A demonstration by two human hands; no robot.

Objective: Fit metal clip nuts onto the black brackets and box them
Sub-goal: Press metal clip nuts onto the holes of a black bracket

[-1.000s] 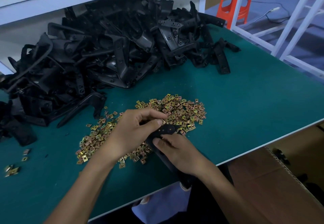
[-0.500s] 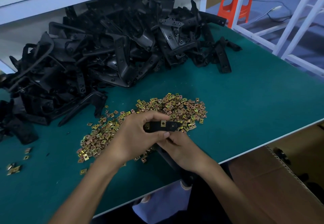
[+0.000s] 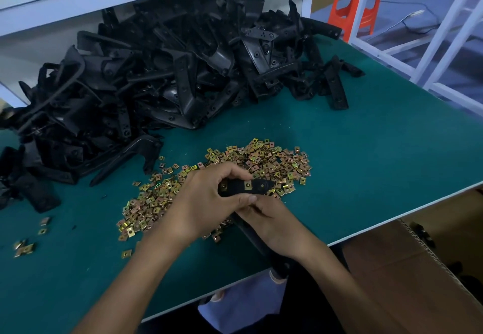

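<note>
Fitting in hand: left hand and right hand fingers grip a black plastic bracket, one brassy square clip nut seated; next, likely pinching another from the twelve-o'clock heap of loose nuts.

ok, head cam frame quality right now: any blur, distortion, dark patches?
Head view: wide-angle stretch leans the white rack at right; stray clip nuts at far left are smeared by blur; bracket pile is dim, its detail mostly lost in black; held bracket is reasonably sharp; no strong glare.

Assembly workshop: bench heaped with black brackets (clip nuts too).
</note>
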